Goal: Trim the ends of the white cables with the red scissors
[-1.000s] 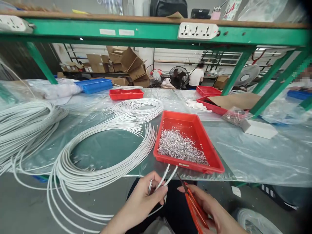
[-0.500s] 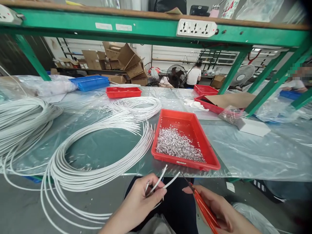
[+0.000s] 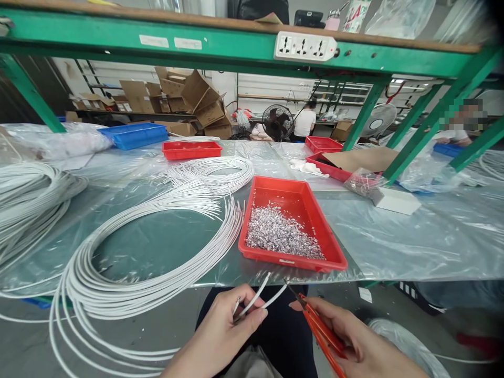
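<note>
My left hand pinches the ends of two thin white cables, which fork upward from my fingers. My right hand grips orange-handled snips, whose dark tip points at the right cable end and sits just beside it. Both hands are below the table's front edge, over my lap. Directly above them a red tray holds a heap of small silvery metal pieces. A large loose coil of white cable lies left of the tray and hangs over the table edge.
The table is covered in clear plastic sheet. More white cable coils lie at far left, a smaller one behind. Red trays, a blue tray, cardboard and a white box sit farther back. Green shelf frame overhead. Other people sit beyond.
The view has shifted slightly, so everything sits a little further left. My hands keep the same grip; the snips' tip has stayed close to the cable ends.
</note>
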The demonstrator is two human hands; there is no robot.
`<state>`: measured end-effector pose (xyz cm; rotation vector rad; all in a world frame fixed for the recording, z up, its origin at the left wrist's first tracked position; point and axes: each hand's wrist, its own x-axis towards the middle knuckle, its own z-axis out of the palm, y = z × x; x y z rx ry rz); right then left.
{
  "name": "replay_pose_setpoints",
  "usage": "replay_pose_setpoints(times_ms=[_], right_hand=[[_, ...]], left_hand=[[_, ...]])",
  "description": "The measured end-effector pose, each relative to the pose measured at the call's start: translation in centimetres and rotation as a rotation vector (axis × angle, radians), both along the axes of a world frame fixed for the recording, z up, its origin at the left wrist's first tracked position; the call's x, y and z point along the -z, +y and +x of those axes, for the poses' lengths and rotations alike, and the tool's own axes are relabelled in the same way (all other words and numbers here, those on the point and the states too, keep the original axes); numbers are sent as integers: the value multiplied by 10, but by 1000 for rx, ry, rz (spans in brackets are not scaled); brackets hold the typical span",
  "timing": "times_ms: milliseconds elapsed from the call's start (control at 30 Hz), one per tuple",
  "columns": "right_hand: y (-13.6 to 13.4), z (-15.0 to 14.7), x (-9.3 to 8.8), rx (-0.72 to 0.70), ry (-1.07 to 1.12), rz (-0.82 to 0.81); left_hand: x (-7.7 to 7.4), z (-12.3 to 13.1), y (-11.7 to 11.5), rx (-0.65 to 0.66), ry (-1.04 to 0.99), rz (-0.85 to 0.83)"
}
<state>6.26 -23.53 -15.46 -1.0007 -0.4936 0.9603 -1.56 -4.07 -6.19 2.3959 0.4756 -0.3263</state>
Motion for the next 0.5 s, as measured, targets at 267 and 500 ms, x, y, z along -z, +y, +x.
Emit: replay_pose_setpoints(times_ms=[267, 500], right_hand=[[5, 14, 40, -169, -471, 52], [2, 15, 40, -96, -769, -216]], left_hand=[[3, 3, 1, 15, -33, 125], [14, 4, 14, -1, 105, -431]])
